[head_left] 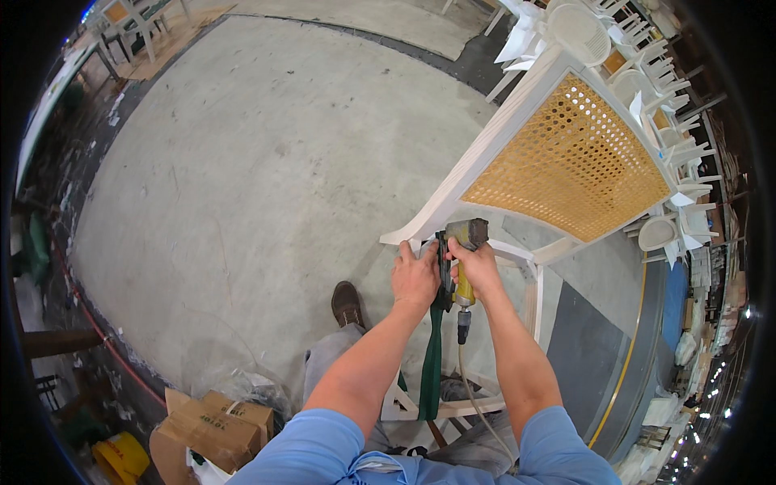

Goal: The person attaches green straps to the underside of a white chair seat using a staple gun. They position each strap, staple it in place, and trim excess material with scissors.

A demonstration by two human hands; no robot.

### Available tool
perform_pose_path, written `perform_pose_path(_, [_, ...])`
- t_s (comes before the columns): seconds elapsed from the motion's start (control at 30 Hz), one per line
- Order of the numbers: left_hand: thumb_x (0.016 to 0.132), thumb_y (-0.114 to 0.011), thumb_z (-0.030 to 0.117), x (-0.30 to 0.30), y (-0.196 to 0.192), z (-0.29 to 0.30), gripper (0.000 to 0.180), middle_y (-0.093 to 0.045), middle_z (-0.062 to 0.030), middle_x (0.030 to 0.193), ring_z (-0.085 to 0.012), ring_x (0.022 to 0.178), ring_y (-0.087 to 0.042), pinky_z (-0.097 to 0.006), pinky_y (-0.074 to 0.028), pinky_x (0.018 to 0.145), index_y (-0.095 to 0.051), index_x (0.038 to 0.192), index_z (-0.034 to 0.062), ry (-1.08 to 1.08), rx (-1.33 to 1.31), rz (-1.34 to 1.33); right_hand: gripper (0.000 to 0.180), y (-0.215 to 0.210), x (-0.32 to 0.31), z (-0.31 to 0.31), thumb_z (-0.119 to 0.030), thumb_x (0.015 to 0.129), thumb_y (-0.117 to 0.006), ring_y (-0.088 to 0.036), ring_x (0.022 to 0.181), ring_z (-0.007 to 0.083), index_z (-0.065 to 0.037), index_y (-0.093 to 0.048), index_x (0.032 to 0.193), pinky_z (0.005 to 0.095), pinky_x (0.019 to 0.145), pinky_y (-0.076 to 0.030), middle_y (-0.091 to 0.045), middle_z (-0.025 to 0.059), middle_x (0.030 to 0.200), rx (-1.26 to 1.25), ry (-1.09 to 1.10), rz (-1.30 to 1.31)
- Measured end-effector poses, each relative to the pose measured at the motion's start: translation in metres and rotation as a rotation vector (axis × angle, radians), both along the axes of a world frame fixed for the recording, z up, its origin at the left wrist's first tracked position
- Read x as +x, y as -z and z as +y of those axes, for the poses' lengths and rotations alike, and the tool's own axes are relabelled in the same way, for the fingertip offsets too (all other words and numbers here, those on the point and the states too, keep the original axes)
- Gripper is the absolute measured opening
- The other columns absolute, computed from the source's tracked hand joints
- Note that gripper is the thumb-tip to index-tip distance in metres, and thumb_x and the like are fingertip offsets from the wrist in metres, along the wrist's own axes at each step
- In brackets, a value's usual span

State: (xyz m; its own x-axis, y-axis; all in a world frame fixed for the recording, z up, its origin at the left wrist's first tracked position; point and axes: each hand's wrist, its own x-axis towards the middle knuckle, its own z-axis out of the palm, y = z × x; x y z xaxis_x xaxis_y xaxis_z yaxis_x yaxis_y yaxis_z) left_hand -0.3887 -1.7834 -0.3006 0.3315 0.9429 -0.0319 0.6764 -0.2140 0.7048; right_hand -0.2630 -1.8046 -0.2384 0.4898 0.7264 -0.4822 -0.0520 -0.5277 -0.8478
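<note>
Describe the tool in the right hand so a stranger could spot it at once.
Start at the white chair frame with the honey-coloured cane back. At its lower edge the right hand grips a yellow-and-grey pneumatic stapler, with a hose at its base. Nothing else here is yellow and handheld; a green strap hangs beside it.

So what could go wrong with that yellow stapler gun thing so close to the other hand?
The left hand presses the dark green webbing strap on the white wooden chair frame right beside the yellow pneumatic stapler in the right hand; a staple could hit those fingers. The grey air hose trails down by the legs and might snag. The strap could slip and go on crooked.
</note>
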Motion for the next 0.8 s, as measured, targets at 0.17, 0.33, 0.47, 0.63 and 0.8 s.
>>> perform_pose_path(0.17, [0.088, -0.063, 0.021, -0.001, 0.001, 0.002, 0.039, -0.049, -0.0246, 0.129, -0.0431, 0.095, -0.063, -0.047, -0.054, 0.083, -0.067, 0.126, 0.0286, -0.004, -0.019, -0.028, 0.027, -0.003, -0.003, 0.0, -0.03, 0.092, -0.072, -0.055, 0.049, 0.0141, -0.005, -0.063, 0.095, 0.0303, 0.042, -0.044, -0.063, 0.0049, 0.079, -0.06, 0.01, -0.027])
perform_pose_path(0.33, [0.087, -0.064, 0.021, 0.0, 0.002, 0.0, 0.04, -0.049, -0.0214, 0.127, -0.0403, 0.097, -0.061, -0.048, -0.052, 0.084, -0.067, 0.126, 0.026, -0.017, -0.018, -0.067, 0.026, -0.003, -0.003, -0.004, -0.03, 0.092, -0.072, -0.055, 0.049, 0.0139, -0.005, -0.063, 0.095, 0.03, 0.042, -0.044, -0.063, 0.0044, 0.079, -0.036, -0.01, -0.015])
perform_pose_path(0.47, [0.086, -0.064, 0.02, 0.001, 0.004, 0.003, 0.04, -0.049, -0.0222, 0.128, -0.0405, 0.096, -0.061, -0.048, -0.052, 0.085, -0.068, 0.126, 0.025, -0.015, -0.049, -0.06, 0.026, -0.007, -0.003, -0.004, -0.03, 0.092, -0.071, -0.055, 0.05, 0.0134, -0.005, -0.063, 0.094, 0.0298, 0.042, -0.044, -0.063, 0.0036, 0.078, -0.033, -0.006, -0.023])
perform_pose_path(0.63, [0.085, -0.065, 0.017, 0.003, 0.005, 0.004, 0.041, -0.049, -0.0261, 0.131, -0.0429, 0.098, -0.063, -0.048, -0.054, 0.085, -0.068, 0.125, 0.0251, -0.018, -0.063, -0.07, 0.024, -0.007, 0.001, -0.007, -0.029, 0.093, -0.07, -0.055, 0.05, 0.013, -0.006, -0.063, 0.091, 0.0297, 0.043, -0.045, -0.062, 0.0028, 0.076, -0.047, 0.008, -0.052])
perform_pose_path(0.8, [0.085, -0.064, 0.017, -0.001, 0.002, 0.002, 0.04, -0.049, -0.026, 0.131, -0.043, 0.099, -0.062, -0.047, -0.054, 0.086, -0.069, 0.124, 0.0251, -0.031, -0.006, -0.068, 0.023, -0.008, 0.002, -0.009, -0.028, 0.093, -0.07, -0.055, 0.049, 0.0137, -0.006, -0.063, 0.09, 0.0297, 0.043, -0.045, -0.062, 0.0034, 0.077, -0.086, 0.034, -0.081])
